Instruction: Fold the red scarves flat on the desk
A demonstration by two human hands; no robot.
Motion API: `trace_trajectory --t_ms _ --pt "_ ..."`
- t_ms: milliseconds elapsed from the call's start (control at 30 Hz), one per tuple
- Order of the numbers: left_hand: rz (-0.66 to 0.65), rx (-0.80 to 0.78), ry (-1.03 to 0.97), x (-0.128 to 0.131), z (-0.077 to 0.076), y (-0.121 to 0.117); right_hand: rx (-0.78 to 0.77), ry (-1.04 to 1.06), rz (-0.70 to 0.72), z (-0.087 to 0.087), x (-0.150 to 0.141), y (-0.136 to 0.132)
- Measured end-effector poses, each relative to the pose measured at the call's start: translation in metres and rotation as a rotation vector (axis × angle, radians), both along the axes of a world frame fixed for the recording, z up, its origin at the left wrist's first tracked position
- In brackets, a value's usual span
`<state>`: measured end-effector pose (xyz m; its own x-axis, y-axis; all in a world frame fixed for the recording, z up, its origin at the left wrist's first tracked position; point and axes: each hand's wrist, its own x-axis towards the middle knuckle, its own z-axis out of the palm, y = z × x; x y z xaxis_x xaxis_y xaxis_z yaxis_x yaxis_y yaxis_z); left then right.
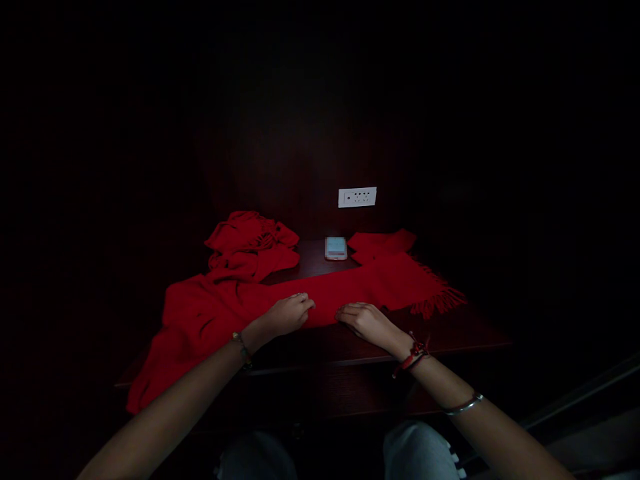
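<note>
A red scarf (320, 288) stretches across the dark table, its fringed end to the right and its left part in loose folds that hang over the table's front edge. At the scarf's near edge, my left hand (289, 315) is closed with its fingers curled on the cloth. A short way to the right, my right hand (364, 321) has its fingers pressed together on the same edge, the thumb mostly hidden. Between the two hands, a short stretch of the scarf lies fairly flat.
Behind the scarf's left part is a heap of red cloth (250, 240) with fringe. A folded red cloth (383, 241) lies at the back right. Between them is a phone-like device (335, 248) with a lit screen. A white socket panel (357, 197) is on the dark back wall.
</note>
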<state>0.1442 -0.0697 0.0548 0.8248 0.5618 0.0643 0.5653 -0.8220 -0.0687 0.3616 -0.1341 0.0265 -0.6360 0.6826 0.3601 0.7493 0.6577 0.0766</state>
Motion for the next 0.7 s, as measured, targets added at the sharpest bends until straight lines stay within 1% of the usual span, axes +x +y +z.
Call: trace_trajectory --t_ms 100,267,333,367,400,433,500,567,633,700 --pt "0.21 0.027 0.055 0.004 0.002 0.002 0.0 -0.005 0.0 0.0 0.0 0.0" --pt "0.576 -0.059 0.137 -0.003 0.019 0.011 0.007 -0.012 -0.008 -0.003 0.0 0.001" --pt "0.673 -0.069 0.157 -0.005 0.023 0.012 0.007 -0.004 -0.003 -0.003 0.001 0.002" --pt "0.677 -0.054 0.155 -0.004 0.024 0.011 0.005 0.001 -0.001 -0.003 0.001 0.002" --pt "0.639 -0.029 0.144 -0.002 0.023 0.011 0.004 0.002 0.003 -0.003 0.001 0.002" --pt "0.568 -0.002 0.128 -0.001 0.021 0.01 0.004 0.0 0.004 -0.002 0.001 0.002" --pt "0.373 0.026 0.107 0.004 0.017 0.01 0.01 -0.011 -0.002 0.001 -0.002 0.002" --pt "0.224 0.003 0.108 0.006 0.013 0.011 0.025 -0.029 -0.009 0.004 -0.008 0.001" --pt "0.186 -0.049 0.12 0.006 0.012 0.015 0.045 -0.057 -0.009 0.008 -0.017 0.001" --pt "0.192 -0.077 0.126 0.003 0.012 0.019 0.056 -0.099 0.001 0.01 -0.029 0.002"
